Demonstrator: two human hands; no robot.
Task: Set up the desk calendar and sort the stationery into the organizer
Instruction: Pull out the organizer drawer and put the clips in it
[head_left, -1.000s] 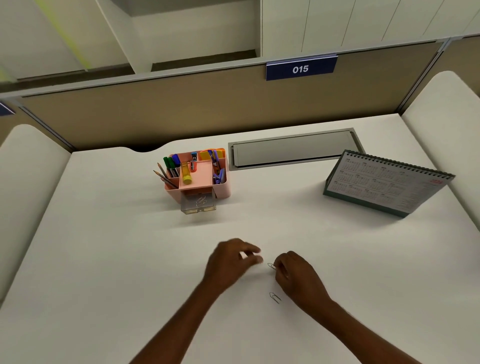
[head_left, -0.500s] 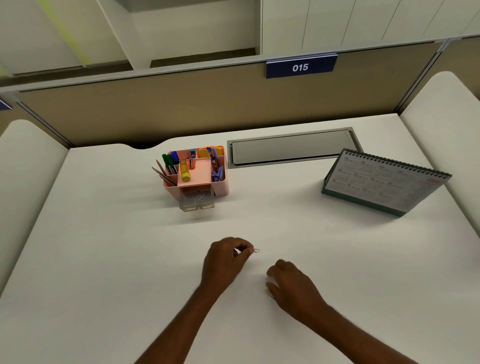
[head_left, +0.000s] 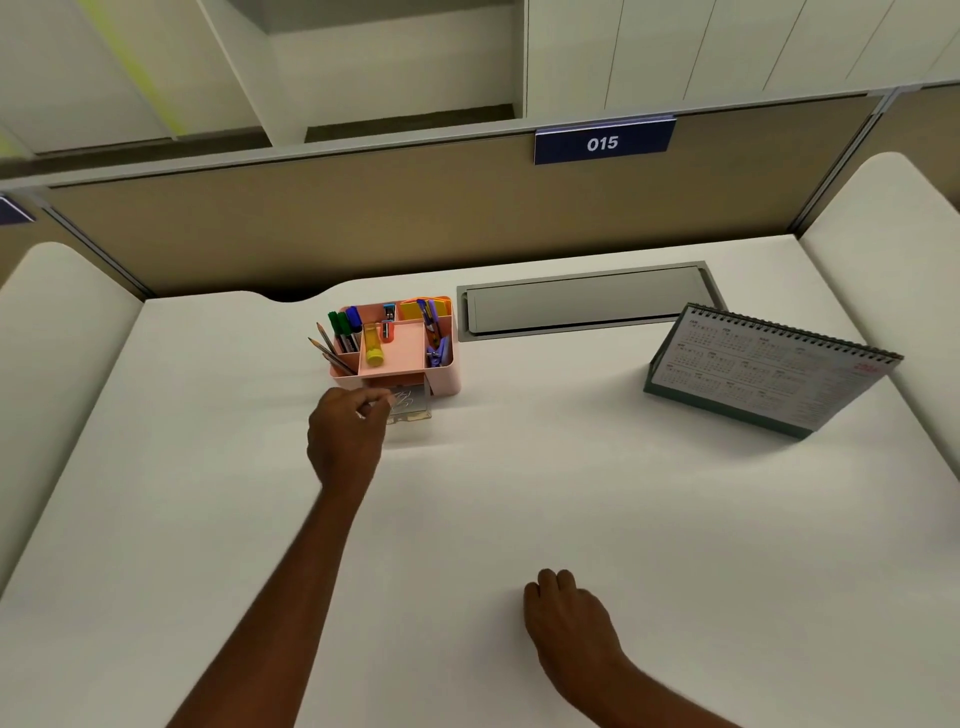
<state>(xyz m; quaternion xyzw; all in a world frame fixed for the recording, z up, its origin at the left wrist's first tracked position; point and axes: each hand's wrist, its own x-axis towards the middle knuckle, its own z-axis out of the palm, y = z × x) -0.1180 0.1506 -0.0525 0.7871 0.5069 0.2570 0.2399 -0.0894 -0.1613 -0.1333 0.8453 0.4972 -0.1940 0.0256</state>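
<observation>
1. Pink plastic organizer (head_left: 444, 374) stands on the white bench (head_left: 208, 519), its clear drawer (head_left: 413, 405) pulled out.
2. Fingers (head_left: 382, 401) of the left hand (head_left: 345, 436) pinch a small metal paper clip (head_left: 360, 414) at the drawer.
3. Near the bench's front edge the right hand (head_left: 566, 618) rests curled; whether it holds anything I cannot tell.
4. Spiral-bound desk calendar (head_left: 769, 371) stands propped, well apart rightward.

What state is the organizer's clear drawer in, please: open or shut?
Open: the clear drawer juts out from the front of the pink organizer, with paper clips visible inside.

white bench (head_left: 519, 519) with a grey hatch (head_left: 582, 304) at its back; behind it a tan partition (head_left: 363, 223) bearing a blue 015 sign (head_left: 604, 141).
</observation>
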